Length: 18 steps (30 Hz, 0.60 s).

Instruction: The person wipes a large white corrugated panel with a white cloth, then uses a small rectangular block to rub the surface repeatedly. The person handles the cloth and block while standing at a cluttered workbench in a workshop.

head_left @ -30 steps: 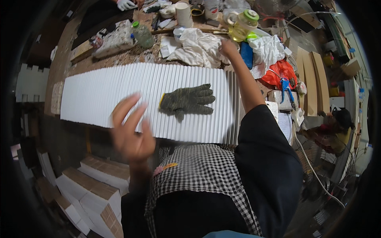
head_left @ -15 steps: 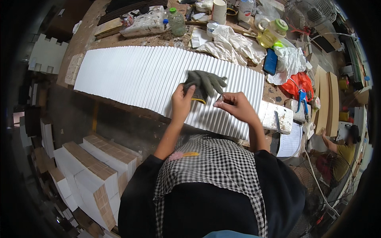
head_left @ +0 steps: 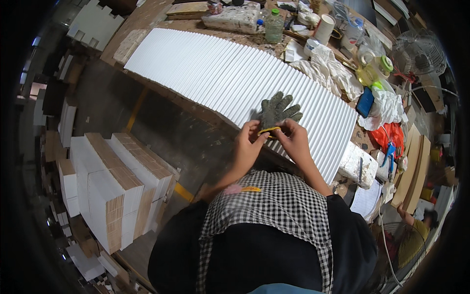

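A grey-green work glove [head_left: 275, 111] with a yellow-edged cuff hangs between my hands, its fingers spread and pointing away from me. My left hand [head_left: 248, 140] pinches the left side of the cuff. On the cuff's right side, my right hand [head_left: 292, 138] grips with thumb and fingers. Both hands are bare. Beneath and beyond the glove, a long row of white ridged strips [head_left: 205, 73] lies packed side by side across the workbench.
Along the bench's far side stand a green-capped bottle [head_left: 274, 27], a white cup [head_left: 324, 29], crumpled white cloth [head_left: 333, 68] and a blue phone [head_left: 364, 102]. Blue-handled cutters [head_left: 389, 159] lie at right. Stacked white boards [head_left: 100, 196] stand lower left. Another person [head_left: 413, 240] is at far right.
The glove has swung from sideways to fingers pointing away, its cuff toward me. My right hand has come to the cuff, joining the left. The view has turned.
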Motion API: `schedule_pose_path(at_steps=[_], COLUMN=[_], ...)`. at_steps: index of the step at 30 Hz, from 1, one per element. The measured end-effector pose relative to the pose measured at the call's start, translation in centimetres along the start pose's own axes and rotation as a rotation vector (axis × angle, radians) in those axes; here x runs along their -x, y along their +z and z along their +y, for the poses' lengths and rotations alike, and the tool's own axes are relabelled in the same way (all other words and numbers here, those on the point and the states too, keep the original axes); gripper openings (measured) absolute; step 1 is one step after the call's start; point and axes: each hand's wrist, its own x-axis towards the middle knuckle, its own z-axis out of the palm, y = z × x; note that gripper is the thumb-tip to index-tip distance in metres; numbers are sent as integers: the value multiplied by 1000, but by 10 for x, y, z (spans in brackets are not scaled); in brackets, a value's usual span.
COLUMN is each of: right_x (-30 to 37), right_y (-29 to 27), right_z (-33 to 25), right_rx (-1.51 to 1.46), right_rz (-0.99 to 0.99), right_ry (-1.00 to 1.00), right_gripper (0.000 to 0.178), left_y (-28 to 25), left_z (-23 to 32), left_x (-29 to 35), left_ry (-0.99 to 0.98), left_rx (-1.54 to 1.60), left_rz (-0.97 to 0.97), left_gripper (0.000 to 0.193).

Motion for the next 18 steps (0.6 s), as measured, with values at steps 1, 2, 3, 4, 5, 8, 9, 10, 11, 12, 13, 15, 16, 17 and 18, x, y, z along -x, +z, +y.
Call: schedule_pose_path(at_steps=[1,2,3,4,5,8,9,10,11,12,13,15,16,17,18], right_x=[0,-1,1,2,4,4,7,7,6,5,7,13,15,19,20], right_y=[-1,-1,-1,0,2,12,9,11,12,13,15,24,29,33,31], right_z=[-6,-10,-9,-8,-6,12,-7,-11,-13,-15,-20,-27,-23,-8,-18], right_rx=[32,63,12,-38,-89,-323,-378,-452,-525,-598,-662,-637,-560,-356,-53], right_rz=[-29,-56,-99,-141,-183,-42,-32,10,52,92,88,1,-77,-207,-362], right_ry=[40,80,86,92,99,48,102,115,128,141,181,154,104,22,-69], right_gripper=[14,11,11,10,10,9,10,10,10,9,10,9,9,9,20], left_y=[-4,-13,-18,-20,-16,-13,-15,-18,-21,-22,-21,-25,-29,-34,-48], left_z=[30,34,44,54,59,46,43,38,34,31,32,32,33,17,8], left_x=[5,2,3,5,8,16,19,20,22,24,26,23,22,16,11], left_ry=[277,632,787,940,900,658,594,591,587,581,508,275,155,6,-27], left_rx=[-310,-584,-663,-740,-760,-939,-981,-965,-949,-933,-811,-893,-932,-843,-769], left_rz=[77,89,-15,-123,-175,-146,-140,-183,-227,-268,-235,-199,-180,-96,-128], left_gripper=[39,38,37,36,29,24,21,21,20,20,19,14,13,12,15])
